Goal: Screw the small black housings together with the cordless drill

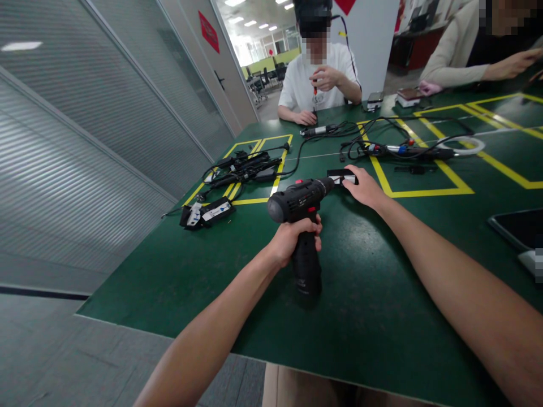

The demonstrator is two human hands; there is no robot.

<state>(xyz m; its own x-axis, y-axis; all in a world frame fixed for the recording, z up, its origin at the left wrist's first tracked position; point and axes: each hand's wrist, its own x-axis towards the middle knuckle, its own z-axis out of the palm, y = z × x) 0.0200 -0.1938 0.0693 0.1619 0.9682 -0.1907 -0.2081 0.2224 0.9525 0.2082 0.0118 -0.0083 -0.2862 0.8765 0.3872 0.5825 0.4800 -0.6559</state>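
My left hand [292, 240] is wrapped round the handle of a black cordless drill [301, 200] with red accents. The drill stands upright over the green table, its chuck pointing forward and right. My right hand [362, 187] grips the right end of a small black and white box-like part [335, 174]. The chuck end reaches close to this part; whether the bit touches it I cannot tell. My right fingertips rest on the part's top and near side.
On the left lie a heap of black power adapters with cables [246, 169] and an opened black casing [207, 213]. Corded electric screwdrivers [407, 151] lie at the right, near a dark tablet-like device [520, 226]. Across the table [169, 294], a person holds a red-handled screwdriver [315, 87]; another sits right.
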